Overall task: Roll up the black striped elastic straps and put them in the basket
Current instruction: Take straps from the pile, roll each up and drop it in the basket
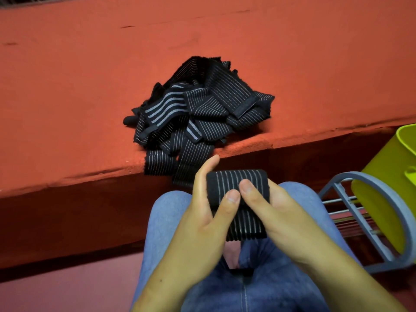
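Observation:
A black elastic strap with thin white stripes [238, 180] is partly rolled above my lap, its loose end hanging down between my knees. My left hand [202, 212] grips the roll's left side, thumb pressed on its front. My right hand [276, 212] grips the right side, its thumb beside the left thumb. A tangled pile of black striped straps [200, 109] lies on the red surface [78, 97] ahead, a few ends drooping over its front edge. A yellow-green basket [387, 183] stands at the right edge, partly cut off.
The basket rests on a blue-grey metal rack [351, 208] with wire bars, to the right of my knees. My legs in blue jeans [166, 221] fill the lower middle. Below the red surface's edge lies dark shadow and a reddish floor [67, 289].

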A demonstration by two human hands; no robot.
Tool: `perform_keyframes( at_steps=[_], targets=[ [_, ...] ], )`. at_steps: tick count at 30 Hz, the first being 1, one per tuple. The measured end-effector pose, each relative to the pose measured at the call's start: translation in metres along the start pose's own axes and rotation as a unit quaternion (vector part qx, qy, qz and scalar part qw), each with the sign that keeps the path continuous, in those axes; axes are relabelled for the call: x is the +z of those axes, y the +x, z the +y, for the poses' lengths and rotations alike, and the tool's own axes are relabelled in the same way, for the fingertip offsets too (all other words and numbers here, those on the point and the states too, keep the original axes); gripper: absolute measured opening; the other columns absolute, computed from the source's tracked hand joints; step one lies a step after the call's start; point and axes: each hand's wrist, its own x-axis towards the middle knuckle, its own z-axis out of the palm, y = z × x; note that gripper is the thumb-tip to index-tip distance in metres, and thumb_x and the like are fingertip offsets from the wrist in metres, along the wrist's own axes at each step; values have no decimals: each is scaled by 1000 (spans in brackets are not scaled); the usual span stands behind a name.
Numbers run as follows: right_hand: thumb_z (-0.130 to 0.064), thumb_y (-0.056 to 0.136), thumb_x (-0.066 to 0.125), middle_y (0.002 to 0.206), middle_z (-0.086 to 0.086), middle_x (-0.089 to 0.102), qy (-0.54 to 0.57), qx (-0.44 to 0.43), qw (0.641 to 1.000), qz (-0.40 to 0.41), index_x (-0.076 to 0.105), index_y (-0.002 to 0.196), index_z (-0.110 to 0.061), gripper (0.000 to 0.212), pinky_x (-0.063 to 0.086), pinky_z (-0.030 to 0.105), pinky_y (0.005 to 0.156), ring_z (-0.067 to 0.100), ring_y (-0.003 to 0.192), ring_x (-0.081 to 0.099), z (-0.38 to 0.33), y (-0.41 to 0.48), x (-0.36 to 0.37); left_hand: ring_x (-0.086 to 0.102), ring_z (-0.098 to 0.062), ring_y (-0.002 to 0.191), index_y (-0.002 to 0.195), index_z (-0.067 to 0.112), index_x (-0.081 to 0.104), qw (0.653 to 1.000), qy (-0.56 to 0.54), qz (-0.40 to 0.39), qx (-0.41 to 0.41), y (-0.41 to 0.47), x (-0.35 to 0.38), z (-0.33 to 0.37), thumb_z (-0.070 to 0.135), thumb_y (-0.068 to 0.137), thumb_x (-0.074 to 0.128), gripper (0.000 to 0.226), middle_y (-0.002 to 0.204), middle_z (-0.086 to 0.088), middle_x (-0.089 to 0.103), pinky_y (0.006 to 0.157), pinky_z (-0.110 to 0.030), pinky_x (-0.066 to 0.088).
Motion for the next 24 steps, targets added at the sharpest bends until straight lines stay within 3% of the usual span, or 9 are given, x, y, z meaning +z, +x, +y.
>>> perform_keyframes(
  at_steps=[3,6,10,14,18,20,24],
  targets=[
    [-63,87,61,112,0,80,4,-17,1000,13,71,117,-25,49,58,43,95,17,106,76,0,0,-1,64,5,117,154,42,27,1000,-10,-15,-5,0,-3,0,36,96,54,64,125,29,67,97,-12,49],
    [-52,91,61,110,0,80,0,-22,999,24,70,116,-25,38,59,40,92,17,104,76,-2,1,-3,66,6,110,145,36,44,1000,-24,6,-5,2,-5,-1,31,96,60,52,118,29,69,85,-6,49],
    [-53,86,61,111,2,79,14,-4,1000,23,70,117,-26,42,60,45,95,19,106,76,-1,1,-6,70,-30,107,134,26,61,999,-37,32,-2,5,-9,-6,29,95,71,41,121,3,72,85,-25,59],
    [-54,83,60,112,3,80,36,12,999,6,71,117,-23,48,59,38,94,19,107,76,-2,2,-6,72,-39,100,135,27,59,998,-59,19,-7,4,-11,-3,20,96,65,40,110,-4,76,85,-45,63],
    [-64,83,69,112,3,80,56,29,998,12,75,111,-26,48,56,44,102,20,110,75,0,3,-6,66,-49,96,132,40,62,999,-38,34,1,3,-12,-3,14,97,68,43,103,-16,71,88,-59,57],
    [-68,82,68,113,5,79,65,34,997,17,76,110,-30,47,55,48,104,23,112,74,2,3,-8,66,-47,96,131,40,63,999,-35,27,9,3,-12,-3,9,97,67,45,105,-11,72,86,-53,60],
    [-74,81,68,117,15,77,88,43,995,16,75,112,-24,59,54,56,106,34,117,71,5,3,-10,70,-30,101,127,33,64,999,-29,19,38,3,-13,-4,-4,95,66,48,117,8,70,87,-27,59]
  ],
)
